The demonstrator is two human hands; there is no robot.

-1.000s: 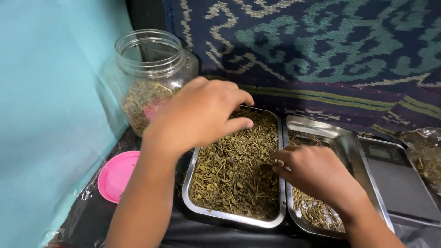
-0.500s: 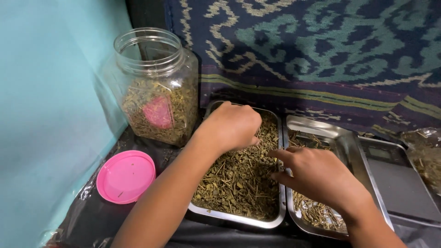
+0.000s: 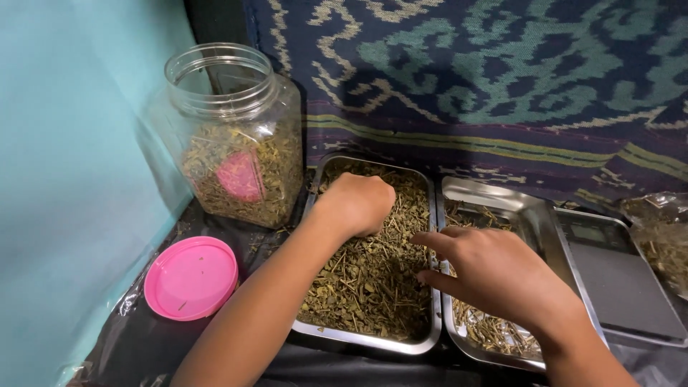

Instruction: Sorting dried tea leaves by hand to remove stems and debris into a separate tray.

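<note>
A steel tray (image 3: 356, 339) full of dried green herbs (image 3: 365, 279) lies in front of me. My left hand (image 3: 356, 203) is curled into a loose fist, its fingers dug into the herbs at the tray's far end. My right hand (image 3: 494, 276) rests over the seam between this tray and a second steel tray (image 3: 502, 198). Its forefinger and thumb are spread apart and touch the herbs at the first tray's right rim. The second tray holds a thin layer of stalks (image 3: 491, 331), partly hidden by my right hand.
An open clear plastic jar (image 3: 231, 136), half full of the same herbs, stands at the back left, its pink lid (image 3: 190, 277) lying in front of it. A grey kitchen scale (image 3: 616, 281) and a plastic bag of herbs (image 3: 663, 240) sit at the right. A teal wall (image 3: 64, 179) is at the left, patterned cloth (image 3: 487, 64) behind.
My left hand has come down from near the jar and closed into the herbs at the far end of the tray. My right hand has barely moved.
</note>
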